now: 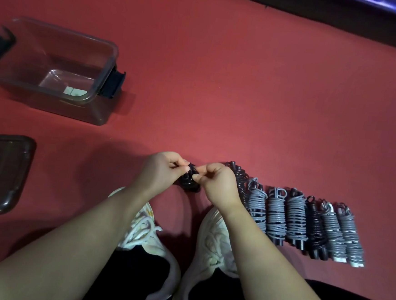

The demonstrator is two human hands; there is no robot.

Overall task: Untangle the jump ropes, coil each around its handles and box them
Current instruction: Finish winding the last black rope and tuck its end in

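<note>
Hands point(190, 175) pinch black coiled rope point(189, 178) between curled fingertips, forearms converging

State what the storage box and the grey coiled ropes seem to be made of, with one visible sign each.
Storage box: likely smoky clear plastic; the red floor shows through its walls. Grey coiled ropes: probably plastic-coated cord, slightly glossy; turns hold even loops.

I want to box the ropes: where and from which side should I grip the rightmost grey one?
Probably take the rightmost grey rope around its wound middle, from above and the open right side; a neighbouring bundle lies close on its left.
</note>
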